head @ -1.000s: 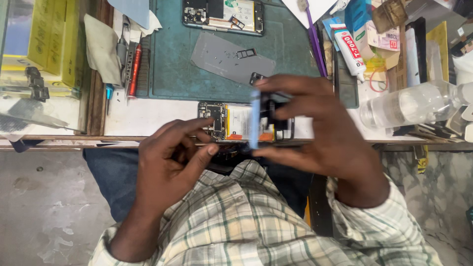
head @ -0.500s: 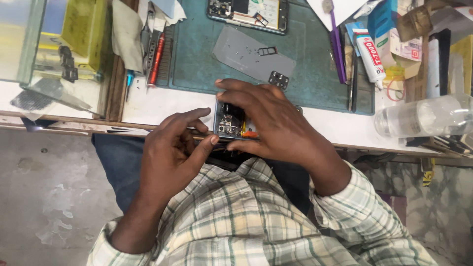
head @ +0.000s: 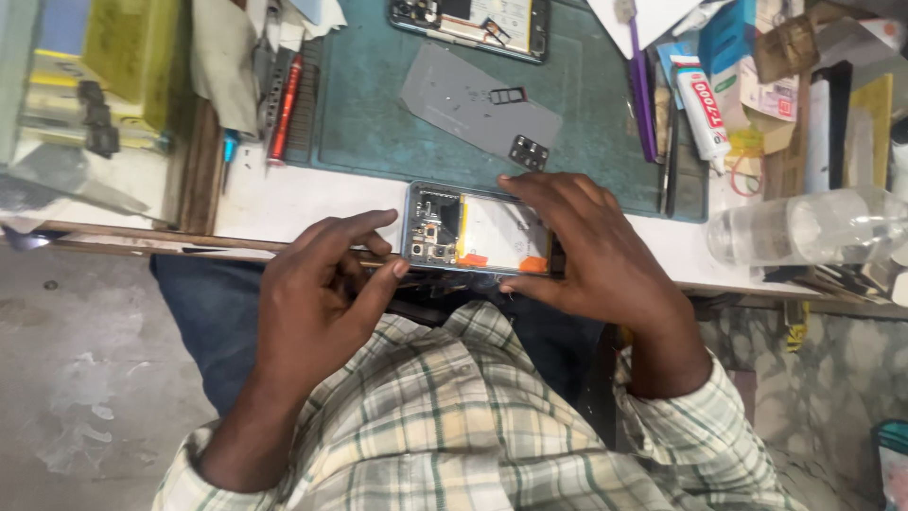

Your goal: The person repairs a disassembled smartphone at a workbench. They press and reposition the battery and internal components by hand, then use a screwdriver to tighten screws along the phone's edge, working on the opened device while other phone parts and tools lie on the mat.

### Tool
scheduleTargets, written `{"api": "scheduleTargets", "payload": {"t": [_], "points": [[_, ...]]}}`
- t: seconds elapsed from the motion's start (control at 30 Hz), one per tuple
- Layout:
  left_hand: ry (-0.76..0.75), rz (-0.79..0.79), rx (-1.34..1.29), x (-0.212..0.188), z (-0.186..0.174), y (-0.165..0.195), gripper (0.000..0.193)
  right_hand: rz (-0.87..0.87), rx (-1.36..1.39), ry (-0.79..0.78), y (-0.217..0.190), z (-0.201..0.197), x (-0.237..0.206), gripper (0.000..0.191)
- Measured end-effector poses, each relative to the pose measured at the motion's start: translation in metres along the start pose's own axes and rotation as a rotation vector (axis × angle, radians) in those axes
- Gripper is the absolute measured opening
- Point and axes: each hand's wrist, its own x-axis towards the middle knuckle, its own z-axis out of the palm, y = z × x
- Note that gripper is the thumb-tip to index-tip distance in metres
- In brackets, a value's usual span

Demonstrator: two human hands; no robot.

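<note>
My right hand (head: 605, 255) grips the opened phone (head: 478, 230) at the table (head: 303, 199) edge, six o'clock of the green mat (head: 378, 123). My left hand (head: 317, 293) pinches narrowly at its camera end. Advisable: steady the frame, press lightly.

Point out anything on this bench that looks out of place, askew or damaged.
A clear plastic bottle lies on its side at the bench's right edge. The phone held between the left hand and right hand has no back cover, its insides bared. A grey back panel lies askew on the green mat.
</note>
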Motion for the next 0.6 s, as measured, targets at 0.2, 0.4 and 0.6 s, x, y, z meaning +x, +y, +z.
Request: {"api": "scheduleTargets", "payload": {"t": [0.2,0.4,0.6], "points": [[0.033,0.034,-0.106,-0.014,0.0,-0.01,0.032,-0.028,-0.011,0.022,-0.008,0.0,0.004,0.093],[-0.009,-0.067,-0.233,-0.032,0.014,-0.03,0.008,-0.04,-0.02,0.049,-0.015,0.002,0.002,0.09],[-0.204,-0.186,-0.298,-0.033,0.028,-0.035,0.016,-0.032,-0.038,0.058,-0.013,0.004,0.0,0.089]]}}
